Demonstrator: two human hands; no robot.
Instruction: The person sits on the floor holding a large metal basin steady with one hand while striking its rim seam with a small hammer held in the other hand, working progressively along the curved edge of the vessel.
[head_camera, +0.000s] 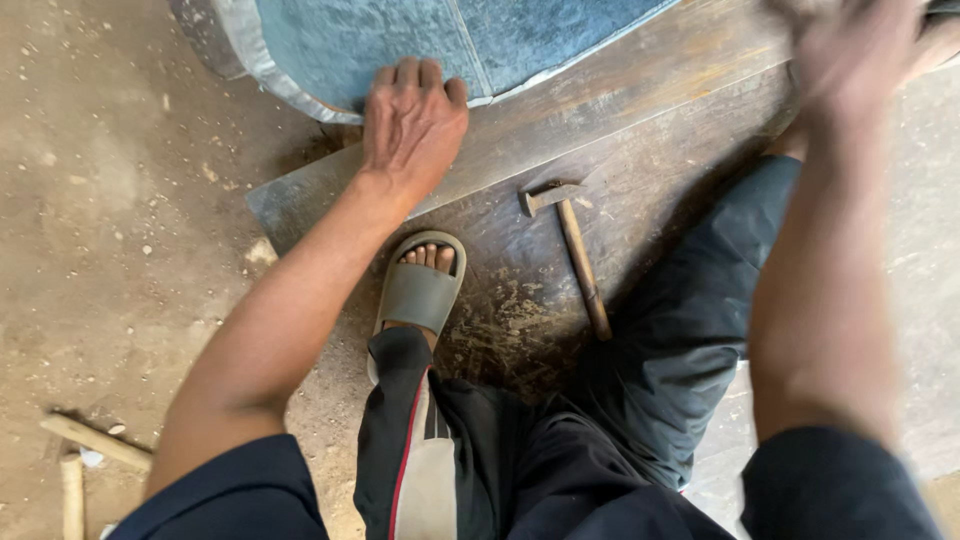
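Two bare hands are at work over a dark wooden board (640, 150) that lies on the dusty floor (120, 200). The left hand (412, 122) rests flat, palm down, with its fingers (405, 74) stretched onto the edge of a blue-grey rounded piece (400, 40); this grip is fully spread and closes on nothing, it only presses. The rounded piece sits at the top of the view, on the far part of the board. Its surface looks like worn, faded blue with a paler grey rim along the curved edge, and one straight seam runs across it. The right hand (850, 50) is raised at the upper right corner and is strongly blurred, so I cannot tell if its grip is open or closed, or if it holds something. A hammer (570, 250) with a wooden handle lies on the board between the two arms, its metal head pointing toward the rounded piece, apart from both hands. One foot in a grey-green sandal (418, 295) stands on the board just below the left hand. Some wooden sticks (95, 445) lie on the floor at the lower left.
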